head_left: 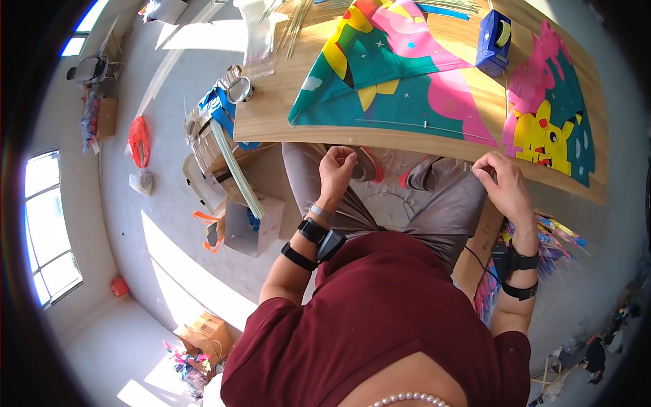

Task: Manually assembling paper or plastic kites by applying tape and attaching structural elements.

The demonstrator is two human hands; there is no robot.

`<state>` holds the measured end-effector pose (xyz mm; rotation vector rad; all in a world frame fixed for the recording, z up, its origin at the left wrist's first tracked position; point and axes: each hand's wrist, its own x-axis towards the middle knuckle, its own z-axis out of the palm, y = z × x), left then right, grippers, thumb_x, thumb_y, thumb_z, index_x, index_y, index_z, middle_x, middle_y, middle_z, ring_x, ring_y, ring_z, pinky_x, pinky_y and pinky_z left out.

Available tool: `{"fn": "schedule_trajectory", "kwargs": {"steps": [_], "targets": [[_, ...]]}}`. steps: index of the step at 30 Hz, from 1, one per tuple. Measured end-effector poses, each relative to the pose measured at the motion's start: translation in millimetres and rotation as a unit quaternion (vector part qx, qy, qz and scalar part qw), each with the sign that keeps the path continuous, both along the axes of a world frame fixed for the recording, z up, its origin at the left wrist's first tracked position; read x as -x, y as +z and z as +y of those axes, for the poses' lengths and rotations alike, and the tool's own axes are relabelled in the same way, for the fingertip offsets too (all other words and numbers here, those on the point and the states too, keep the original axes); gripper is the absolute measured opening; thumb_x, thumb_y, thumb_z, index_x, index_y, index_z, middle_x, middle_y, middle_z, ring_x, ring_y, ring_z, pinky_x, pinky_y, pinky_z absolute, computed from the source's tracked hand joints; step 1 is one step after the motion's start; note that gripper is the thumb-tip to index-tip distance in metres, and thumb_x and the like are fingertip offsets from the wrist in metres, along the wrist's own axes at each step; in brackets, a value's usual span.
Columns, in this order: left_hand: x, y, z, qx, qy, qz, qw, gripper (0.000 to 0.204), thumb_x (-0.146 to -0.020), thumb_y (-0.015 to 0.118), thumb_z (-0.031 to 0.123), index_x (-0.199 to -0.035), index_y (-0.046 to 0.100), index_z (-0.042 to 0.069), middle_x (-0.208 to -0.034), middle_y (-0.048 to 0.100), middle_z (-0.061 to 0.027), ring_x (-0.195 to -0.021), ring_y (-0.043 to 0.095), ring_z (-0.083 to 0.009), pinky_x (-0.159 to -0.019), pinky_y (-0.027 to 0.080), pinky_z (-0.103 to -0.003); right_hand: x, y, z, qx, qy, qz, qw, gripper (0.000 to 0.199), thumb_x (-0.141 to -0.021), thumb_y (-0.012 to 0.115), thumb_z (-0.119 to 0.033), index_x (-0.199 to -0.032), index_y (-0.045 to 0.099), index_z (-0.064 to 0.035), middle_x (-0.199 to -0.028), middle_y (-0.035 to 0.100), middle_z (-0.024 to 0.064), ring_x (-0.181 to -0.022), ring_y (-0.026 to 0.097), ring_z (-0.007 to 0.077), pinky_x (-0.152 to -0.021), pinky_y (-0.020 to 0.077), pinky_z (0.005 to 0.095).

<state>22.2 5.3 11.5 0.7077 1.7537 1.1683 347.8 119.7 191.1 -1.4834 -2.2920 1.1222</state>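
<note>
My left hand [337, 173] is held just off the table's near edge, fingers curled and thumb against the fingertips. My right hand [505, 188] is at the table edge by the right corner of the teal sheet, thumb and forefinger pinched together. Whatever either pinch holds is too small or hidden to make out. On the table lies a teal and pink triangular kite sheet [400, 102], partly folded over, with yellow pieces of its print showing. A thin pale rod [393, 123] runs along its near side. Further right lies a second printed sheet [542, 122] with a yellow cartoon figure.
A blue tape dispenser [494, 44] stands between the sheets on the wooden table [271, 112]. Thin sticks [295, 27] and clear plastic sleeves [258, 41] lie at the far left. Below the left table end, a bundle of pale strips [236, 169] leans by an open box [254, 227].
</note>
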Motion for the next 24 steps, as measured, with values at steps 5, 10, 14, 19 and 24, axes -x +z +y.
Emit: {"fn": "schedule_trajectory", "kwargs": {"steps": [5, 10, 14, 19, 24], "targets": [[-5.5, -16.4, -8.8, 0.032, 0.074, -0.173, 0.982, 0.016, -0.095, 0.066, 0.012, -0.104, 0.059, 0.001, -0.095, 0.067, -0.0055, -0.088, 0.068, -0.0144, -0.079, 0.056, -0.027, 39.7, 55.4, -16.0, -0.059, 0.037, 0.026, 0.997, 0.007, -0.087, 0.065, -0.002, -0.09, 0.059, 0.0005, -0.084, 0.06, 0.0132, -0.081, 0.062, 0.0289, -0.075, 0.0478, 0.037], [-5.9, -4.6, -0.7, 0.024, 0.162, -0.499, 0.851, 0.031, -0.098, 0.063, 0.022, -0.114, 0.051, -0.001, -0.11, 0.064, -0.0174, -0.103, 0.068, -0.0273, -0.09, 0.058, -0.037, 61.1, 97.2, -27.2, -0.066, 0.077, 0.041, 0.994, 0.009, -0.086, 0.066, 0.0, -0.088, 0.058, 0.0009, -0.082, 0.059, 0.0124, -0.079, 0.061, 0.0277, -0.073, 0.0474, 0.0369], [-12.1, -3.3, 4.5, 0.053, 0.143, -0.547, 0.823, 0.037, -0.098, 0.063, 0.026, -0.119, 0.05, -0.002, -0.116, 0.062, -0.0192, -0.109, 0.065, -0.0296, -0.094, 0.057, -0.041, 71.0, 118.9, -37.0, -0.089, 0.11, 0.04, 0.989, 0.011, -0.083, 0.067, 0.002, -0.086, 0.057, 0.0005, -0.08, 0.058, 0.0116, -0.077, 0.06, 0.0278, -0.07, 0.0461, 0.0372], [-19.8, 2.7, 10.1, 0.013, 0.14, -0.585, 0.798, 0.027, -0.101, 0.061, 0.018, -0.119, 0.056, -0.002, -0.116, 0.062, -0.0163, -0.107, 0.065, -0.0266, -0.093, 0.058, -0.038, 76.1, 130.3, -45.2, -0.112, 0.13, 0.028, 0.985, 0.013, -0.081, 0.068, 0.002, -0.084, 0.056, -0.0005, -0.08, 0.059, 0.0114, -0.076, 0.059, 0.0292, -0.069, 0.045, 0.0382], [-17.7, -9.1, 12.8, -0.019, 0.219, -0.593, 0.775, 0.022, -0.098, 0.062, 0.007, -0.115, 0.057, -0.006, -0.113, 0.062, -0.0151, -0.106, 0.065, -0.0226, -0.09, 0.059, -0.032, 77.1, 135.0, -53.4, -0.117, 0.135, 0.0, 0.984, 0.013, -0.08, 0.069, 0.002, -0.083, 0.057, -0.0014, -0.081, 0.059, 0.0114, -0.078, 0.058, 0.0309, -0.07, 0.0447, 0.039]]}}
